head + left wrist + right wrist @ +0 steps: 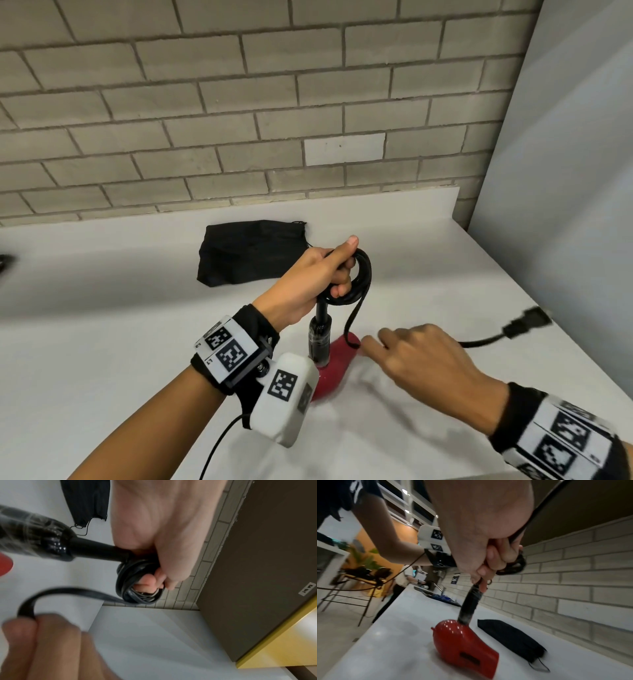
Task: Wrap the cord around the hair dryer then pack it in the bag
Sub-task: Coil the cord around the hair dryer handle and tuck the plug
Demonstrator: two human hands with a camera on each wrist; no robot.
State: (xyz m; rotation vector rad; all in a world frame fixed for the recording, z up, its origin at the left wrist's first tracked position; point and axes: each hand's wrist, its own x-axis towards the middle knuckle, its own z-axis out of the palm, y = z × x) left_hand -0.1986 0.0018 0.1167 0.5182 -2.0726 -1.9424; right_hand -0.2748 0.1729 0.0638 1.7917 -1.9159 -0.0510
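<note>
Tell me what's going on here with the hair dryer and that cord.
A person is winding up the red hair dryer, which rests on the white counter with its handle pointing up. The left hand grips a coil of black cord at the top of the handle. The right hand pinches the loose stretch of cord, and the plug hangs free past it. The black bag lies flat behind, with nothing packed yet.

White table (102, 342) runs along grey brick wall (205, 102); low white lip at far edge; right end meets pale panel (565, 171); black bag (246, 255) lies flat toward far side, drawstring end to right; red hair dryer (334, 368) rests on table nearer, body down, black handle up; dark items further left along table, blurred.
</note>
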